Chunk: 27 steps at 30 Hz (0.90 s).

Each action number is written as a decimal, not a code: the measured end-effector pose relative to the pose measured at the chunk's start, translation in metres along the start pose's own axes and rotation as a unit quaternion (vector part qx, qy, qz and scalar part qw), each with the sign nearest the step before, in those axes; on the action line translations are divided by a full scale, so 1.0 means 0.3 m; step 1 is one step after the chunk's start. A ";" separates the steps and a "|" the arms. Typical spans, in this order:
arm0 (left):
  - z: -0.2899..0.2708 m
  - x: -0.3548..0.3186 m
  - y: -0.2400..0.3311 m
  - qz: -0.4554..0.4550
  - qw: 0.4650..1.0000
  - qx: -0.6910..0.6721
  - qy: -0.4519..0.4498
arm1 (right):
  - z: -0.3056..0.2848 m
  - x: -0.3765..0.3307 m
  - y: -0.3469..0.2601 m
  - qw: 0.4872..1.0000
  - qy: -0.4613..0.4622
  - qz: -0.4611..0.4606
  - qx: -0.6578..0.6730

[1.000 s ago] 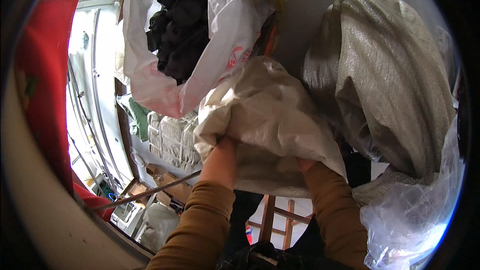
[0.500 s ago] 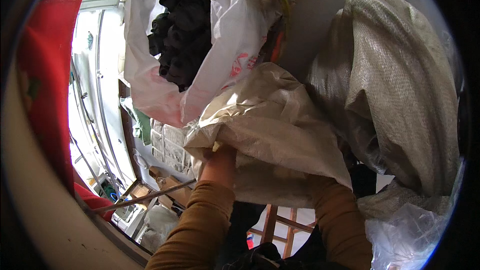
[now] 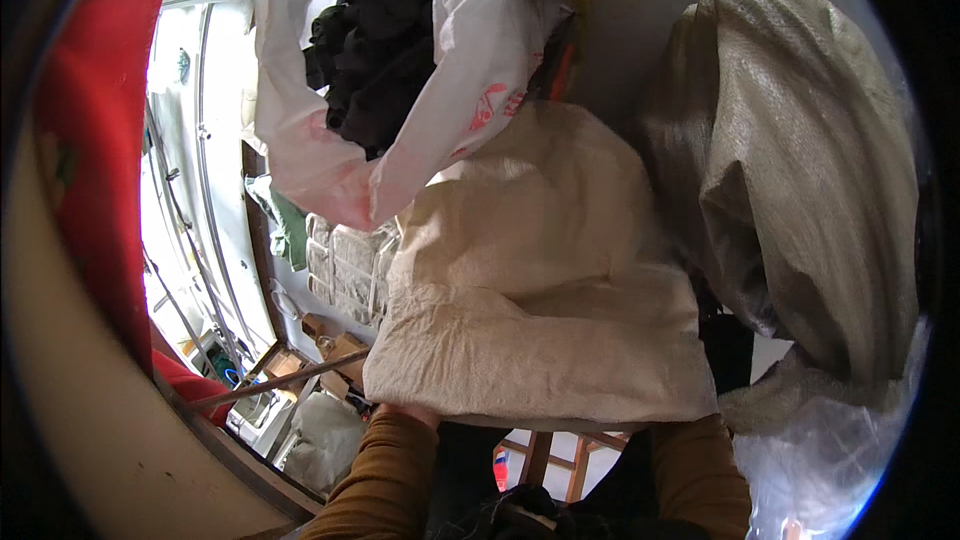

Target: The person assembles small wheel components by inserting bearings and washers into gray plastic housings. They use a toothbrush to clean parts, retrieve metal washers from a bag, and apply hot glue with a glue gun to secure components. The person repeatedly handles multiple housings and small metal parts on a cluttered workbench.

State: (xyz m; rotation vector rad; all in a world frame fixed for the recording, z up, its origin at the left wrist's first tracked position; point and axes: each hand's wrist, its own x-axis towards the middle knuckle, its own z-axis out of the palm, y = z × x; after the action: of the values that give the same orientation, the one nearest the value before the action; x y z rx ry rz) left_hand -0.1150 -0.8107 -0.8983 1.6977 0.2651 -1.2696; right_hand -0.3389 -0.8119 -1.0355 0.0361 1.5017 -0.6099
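Observation:
A beige woven sack (image 3: 540, 340) is spread in front of me, its near edge lying over both of my hands. Of my left hand (image 3: 412, 413), only a strip by the wrist shows at the sack's near left corner; its fingers are hidden beneath the fabric. My right hand is covered by the sack's near right part, with only the brown sleeve in sight. Just beyond the sack stands a white plastic bag (image 3: 470, 70), open at the top. Dark rolled fabric pieces (image 3: 375, 50) fill it.
A large grey-beige woven sack (image 3: 810, 170) rises on the right, with clear plastic (image 3: 830, 460) below it. Red cloth (image 3: 100, 160) hangs at the left. A thin rod (image 3: 280, 382) juts toward my left arm. Wooden stool legs (image 3: 537, 458) show below; cardboard boxes (image 3: 345, 355) lie lower left.
The beige sack has gone from crumpled to spread flatter, and its near edge has dropped over my hands. My left hand has moved down toward me, from the sack's folds to below its edge.

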 end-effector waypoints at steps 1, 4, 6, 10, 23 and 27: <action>0.006 -0.016 0.009 -0.001 1.000 0.002 -0.004 | -0.003 -0.015 -0.012 1.000 0.002 0.007 0.025; 0.024 -0.070 0.020 -0.015 1.000 0.015 -0.015 | -0.005 -0.089 -0.057 0.995 0.013 0.027 0.098; 0.025 -0.119 0.022 -0.032 0.999 0.029 -0.019 | -0.013 -0.161 -0.097 0.989 0.022 0.042 0.141; 0.038 -0.212 0.017 -0.066 0.995 0.060 -0.038 | -0.016 -0.318 -0.196 0.976 0.045 0.058 0.207; 0.092 -0.654 0.045 -0.186 0.909 0.339 -0.154 | -0.082 -0.837 -0.273 0.973 -0.116 0.176 0.090; 0.087 -0.746 0.033 -0.195 0.931 0.254 -0.175 | -0.156 -0.881 -0.276 0.948 -0.179 0.258 0.042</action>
State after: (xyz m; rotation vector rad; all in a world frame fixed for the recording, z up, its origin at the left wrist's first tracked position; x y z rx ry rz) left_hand -0.2219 -0.7579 -0.7067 1.8511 0.0570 -2.0492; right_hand -0.4016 -0.7707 -0.7649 0.3562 1.0514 -0.2357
